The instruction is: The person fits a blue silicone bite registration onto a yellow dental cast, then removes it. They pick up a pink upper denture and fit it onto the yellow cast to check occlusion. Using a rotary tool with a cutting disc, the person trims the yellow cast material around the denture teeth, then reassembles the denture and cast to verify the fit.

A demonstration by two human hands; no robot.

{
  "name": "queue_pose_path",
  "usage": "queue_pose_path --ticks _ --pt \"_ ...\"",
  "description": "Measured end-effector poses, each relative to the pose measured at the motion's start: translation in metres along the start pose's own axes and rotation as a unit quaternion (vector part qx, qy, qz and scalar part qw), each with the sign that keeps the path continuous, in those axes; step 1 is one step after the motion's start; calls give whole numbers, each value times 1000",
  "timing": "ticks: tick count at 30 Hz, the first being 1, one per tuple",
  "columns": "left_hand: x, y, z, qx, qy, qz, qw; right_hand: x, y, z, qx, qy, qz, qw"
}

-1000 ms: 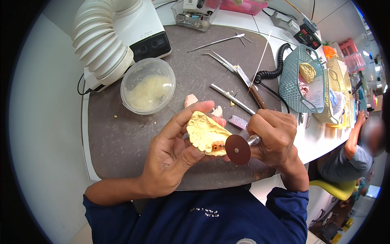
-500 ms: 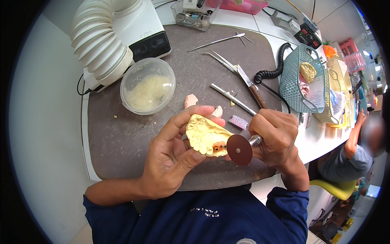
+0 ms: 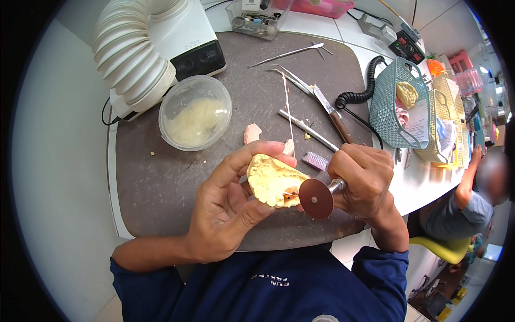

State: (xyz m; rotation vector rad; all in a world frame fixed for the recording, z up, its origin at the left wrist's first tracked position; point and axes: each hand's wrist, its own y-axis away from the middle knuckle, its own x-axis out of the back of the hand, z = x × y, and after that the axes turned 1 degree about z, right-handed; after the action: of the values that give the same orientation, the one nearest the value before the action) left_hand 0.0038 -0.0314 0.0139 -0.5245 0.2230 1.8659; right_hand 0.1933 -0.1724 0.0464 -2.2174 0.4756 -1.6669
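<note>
My left hand (image 3: 228,201) is closed round a pale yellow plaster dental model (image 3: 272,180), its row of teeth turned toward me. An orange-brown section with small dark holes shows at the model's right end. In my right hand (image 3: 362,177) is a rotary handpiece (image 3: 337,185), gripped in a fist, with a brown cutting disc (image 3: 316,199) on its tip. The disc's left edge is at or against the model's right end; exact contact is hard to see. Thin pale streaks (image 3: 289,115) rise above the model. Pink pieces (image 3: 252,133) lie just behind my left fingers.
A tub of pale material (image 3: 196,114) stands left, near a white ribbed hose (image 3: 131,56). Tweezers (image 3: 292,78), a knife (image 3: 332,115), a metal rod (image 3: 307,130) and a brush (image 3: 315,161) lie ahead. Baskets (image 3: 399,104) stand right; another person (image 3: 461,204) sits beyond.
Thin pale streaks have appeared above the model. The model has tilted and shifted slightly in my left hand, while my right hand and the disc are almost unmoved.
</note>
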Motion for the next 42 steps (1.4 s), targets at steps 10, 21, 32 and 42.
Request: queue_pose_path --ticks 10,21,32,42 --pt "2 0 2 -6 -21 -17 1000 0 -1 0 3 0 5 1000" --pt "-1 -1 -1 -2 25 -5 1000 0 0 0 -13 -1 8 1000" --pt "-2 -1 -2 3 26 1 1000 0 0 1 -4 -8 5 1000" --pt "1 -1 -2 -21 -11 -16 1000 -2 0 0 7 -2 8 1000"
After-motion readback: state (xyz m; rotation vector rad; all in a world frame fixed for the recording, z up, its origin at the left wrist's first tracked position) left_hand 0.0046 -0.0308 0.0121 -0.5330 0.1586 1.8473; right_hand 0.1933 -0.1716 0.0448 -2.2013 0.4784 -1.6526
